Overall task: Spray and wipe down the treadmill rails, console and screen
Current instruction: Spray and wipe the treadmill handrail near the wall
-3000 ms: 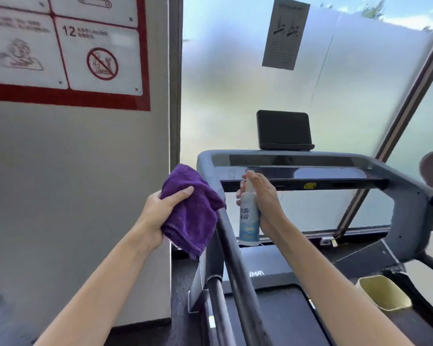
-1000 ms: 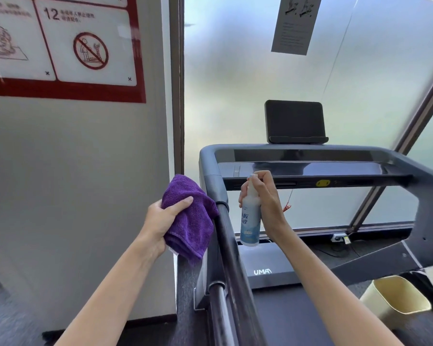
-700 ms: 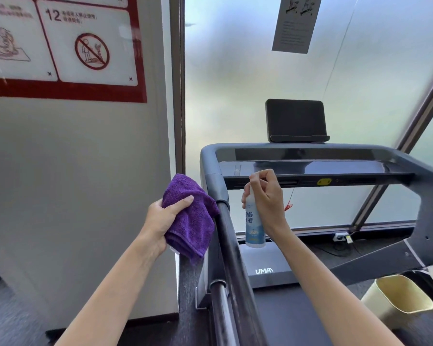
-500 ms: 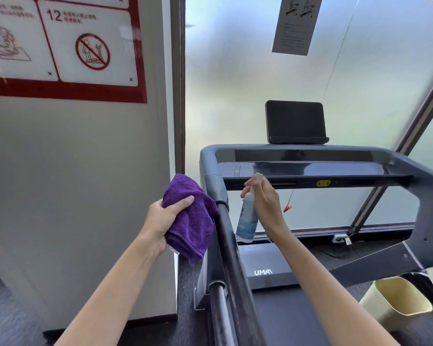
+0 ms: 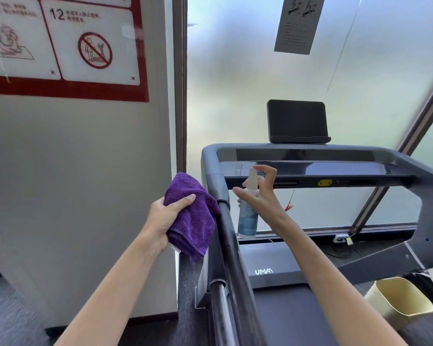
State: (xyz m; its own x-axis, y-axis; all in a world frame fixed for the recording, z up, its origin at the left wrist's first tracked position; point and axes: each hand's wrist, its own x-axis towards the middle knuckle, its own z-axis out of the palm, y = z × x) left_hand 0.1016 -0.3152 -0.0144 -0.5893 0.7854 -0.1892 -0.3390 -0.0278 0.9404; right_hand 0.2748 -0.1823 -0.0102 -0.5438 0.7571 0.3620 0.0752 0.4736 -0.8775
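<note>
My right hand (image 5: pixel 261 196) holds a small spray bottle (image 5: pixel 248 213) upright, fingers wrapped round its upper body and the forefinger lifted in a hook above the white nozzle, which points to the left of the hand. I cannot tell whether the forefinger is touching the pump head or just clear of it.

Just to the left of that hand, close to the nozzle, is the left rail (image 5: pixel 231 245) of the treadmill. It is a dark bar whose long axis runs from below my wrists up and away to the grey corner post of the frame, just beside the bottle's top.

On the far side of the rail, my left hand (image 5: pixel 164 221) grips a folded purple cloth (image 5: pixel 191 216), thumb across its face. The cloth's right edge rests against the rail near its top end. So the two hands sit on either side of the rail, cloth to its left, bottle to its right.

Beyond and above the right hand, the console (image 5: pixel 310 168) stretches off to the right as a long, dark, glossy band. Higher still, well above the right hand, the black screen (image 5: pixel 296 119) stands on its ledge.

My judgement: the rail is the nearest surface to both hands, so a spray leftward onto it, then a wipe along its length with the cloth hand, looks like the step in hand. Console and screen lie farther out, closer to the right hand.
</note>
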